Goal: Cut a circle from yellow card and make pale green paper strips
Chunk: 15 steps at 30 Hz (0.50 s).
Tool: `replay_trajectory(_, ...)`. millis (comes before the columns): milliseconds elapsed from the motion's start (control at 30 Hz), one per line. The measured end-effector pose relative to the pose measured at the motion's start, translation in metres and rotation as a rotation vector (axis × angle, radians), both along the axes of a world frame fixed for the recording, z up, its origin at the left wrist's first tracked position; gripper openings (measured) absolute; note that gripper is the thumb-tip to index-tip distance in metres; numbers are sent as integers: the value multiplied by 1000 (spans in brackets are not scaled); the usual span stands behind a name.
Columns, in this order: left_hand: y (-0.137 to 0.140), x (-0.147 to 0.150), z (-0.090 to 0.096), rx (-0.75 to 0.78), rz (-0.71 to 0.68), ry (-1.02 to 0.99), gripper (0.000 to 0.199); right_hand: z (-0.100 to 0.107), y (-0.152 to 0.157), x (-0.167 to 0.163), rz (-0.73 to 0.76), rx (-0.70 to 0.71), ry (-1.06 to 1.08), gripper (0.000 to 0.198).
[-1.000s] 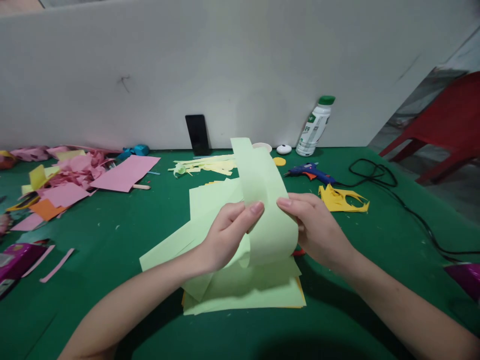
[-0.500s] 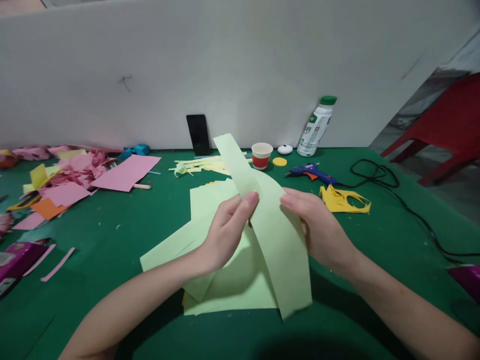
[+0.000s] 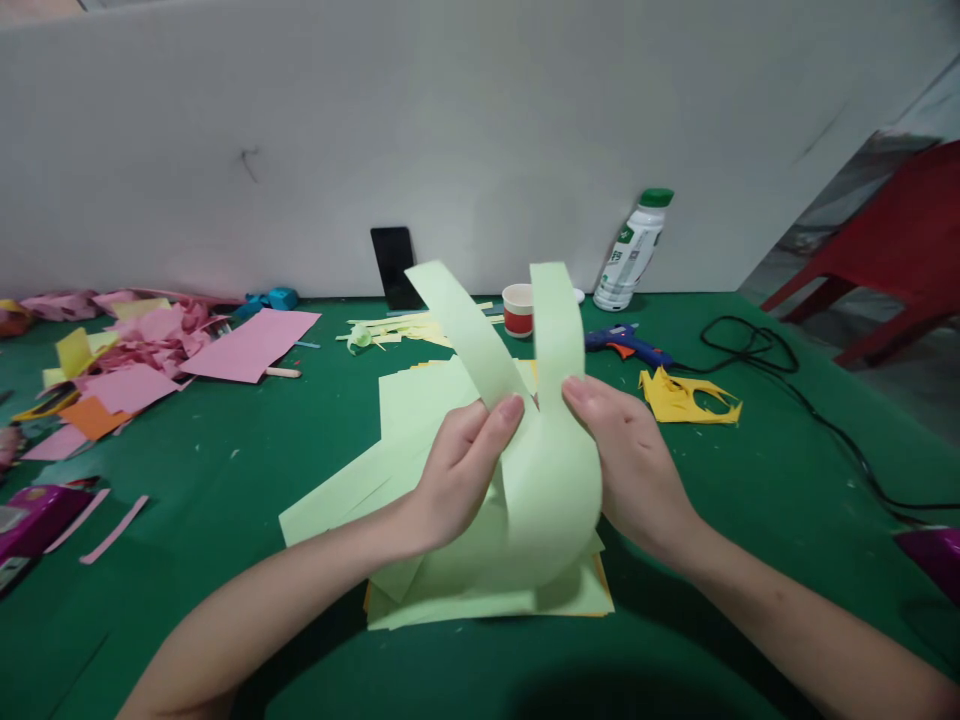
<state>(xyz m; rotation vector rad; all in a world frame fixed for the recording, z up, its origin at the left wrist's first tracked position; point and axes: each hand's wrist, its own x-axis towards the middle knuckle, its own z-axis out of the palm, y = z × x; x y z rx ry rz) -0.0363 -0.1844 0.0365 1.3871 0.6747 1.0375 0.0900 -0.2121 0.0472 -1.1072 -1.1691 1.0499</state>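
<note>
Between my two hands is a light green paper sheet (image 3: pixel 551 490), split from its upper edge into two strips that spread apart in a V. My left hand (image 3: pixel 465 465) pinches it just below the left strip, thumb on top. My right hand (image 3: pixel 637 460) grips the right side at the base of the upright right strip, thumb in front, other fingers behind. The lower part of the sheet bows toward me. Beneath lies a stack of light green paper (image 3: pixel 420 400), with orange-yellow edges showing under it.
Pink paper scraps (image 3: pixel 251 345) lie at left near a purple box-like object (image 3: pixel 34 520). Along the wall stand a black phone (image 3: pixel 396 268), a paper cup (image 3: pixel 517 312) and a white bottle (image 3: pixel 634 250). A blue glue gun (image 3: pixel 630 345) and a cut yellow paper (image 3: pixel 686 397) lie at right.
The tear in the green sheet now shows as an open V. The right strip has swung upright, and the sheet's lower end, which hung toward me, has curled up.
</note>
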Motion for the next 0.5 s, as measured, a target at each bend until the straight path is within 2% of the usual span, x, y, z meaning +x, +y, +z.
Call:
replay_trajectory(167,6,-2,-3,-14,-7,-57,33,6,1,6,58,-42,-67,33)
replay_trajectory(333,5,-2,-6,63,-14,50,42,3,1,4,-15,6,-91,36)
replay_trajectory(500,1,2,-5,84,43,33,40,-4,2,-1,-100,47,-42,35)
